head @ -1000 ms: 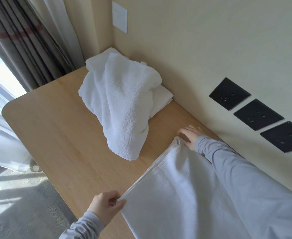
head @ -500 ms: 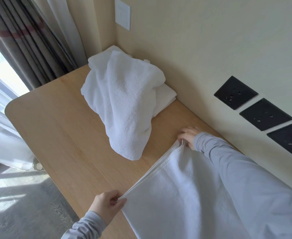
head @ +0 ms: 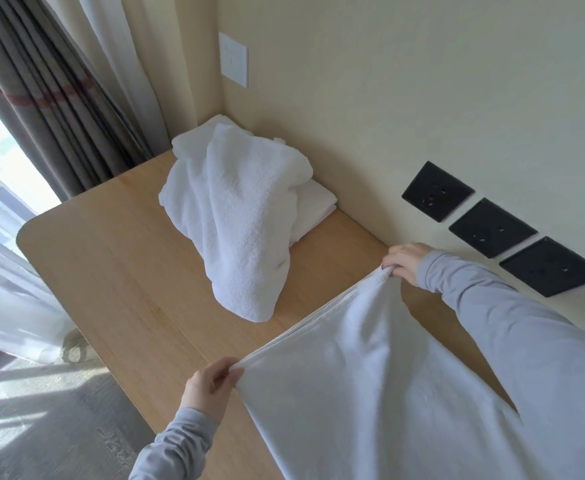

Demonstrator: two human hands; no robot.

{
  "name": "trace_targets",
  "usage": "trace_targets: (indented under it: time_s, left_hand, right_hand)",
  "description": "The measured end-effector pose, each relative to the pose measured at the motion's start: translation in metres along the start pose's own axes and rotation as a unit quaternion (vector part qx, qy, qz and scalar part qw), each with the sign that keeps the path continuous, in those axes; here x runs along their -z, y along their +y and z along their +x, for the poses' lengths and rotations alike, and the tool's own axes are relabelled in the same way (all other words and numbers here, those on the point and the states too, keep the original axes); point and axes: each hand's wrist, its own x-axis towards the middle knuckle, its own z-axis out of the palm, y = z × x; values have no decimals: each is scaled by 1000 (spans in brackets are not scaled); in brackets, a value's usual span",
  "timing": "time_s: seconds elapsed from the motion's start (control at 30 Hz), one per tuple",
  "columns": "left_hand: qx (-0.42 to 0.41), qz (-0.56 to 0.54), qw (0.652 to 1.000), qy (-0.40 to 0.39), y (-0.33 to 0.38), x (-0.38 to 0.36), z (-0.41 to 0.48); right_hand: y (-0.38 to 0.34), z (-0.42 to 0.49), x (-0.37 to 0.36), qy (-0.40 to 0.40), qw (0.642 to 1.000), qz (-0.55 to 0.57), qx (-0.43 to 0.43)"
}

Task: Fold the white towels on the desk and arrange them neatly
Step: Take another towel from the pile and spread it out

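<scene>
A white towel (head: 370,386) is spread over the near part of the wooden desk (head: 118,271). My left hand (head: 209,386) pinches its near-left corner at the desk's front edge. My right hand (head: 405,263) grips the far corner close to the wall, and that corner is raised off the desk. A crumpled white towel (head: 239,220) lies heaped at the back of the desk. It partly covers a flat folded white towel (head: 313,211) in the corner by the wall.
The wall runs along the desk's right side with three black sockets (head: 492,228) and a white switch plate (head: 233,60). Grey and sheer curtains (head: 42,109) hang at the left beyond the desk's rounded corner. Grey floor lies below the front edge.
Both hands have lifted the towel's far edge off the desk. My right hand's corner has risen and bunched, and the view has shifted slightly.
</scene>
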Motion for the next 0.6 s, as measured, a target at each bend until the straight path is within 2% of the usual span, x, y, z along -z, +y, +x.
trace_targets:
  time_s: [0.13, 0.2, 0.33, 0.4, 0.47, 0.53, 0.6]
  left_hand:
    - [-97, -5, 993, 73, 40, 5, -4]
    - [-146, -1, 984, 103, 66, 13, -2]
    - [-272, 29, 955, 112, 142, 41, -5]
    - [-358, 49, 926, 109, 191, 58, -12]
    - [-437, 66, 889, 117, 244, 74, -22]
    - [-496, 78, 854, 137, 302, 87, -37]
    - [-561, 69, 813, 143, 364, 97, -60]
  right_hand:
    - [26, -57, 21, 72, 996, 34, -35]
    - [37, -89, 31, 99, 994, 33, -26]
    - [52, -182, 56, 163, 985, 30, -49]
    - [57, -234, 70, 204, 974, 42, -85]
    - [59, -287, 88, 294, 948, 61, -109]
    - [63, -344, 108, 405, 901, 83, -133]
    - [66, -401, 130, 485, 853, 95, -170]
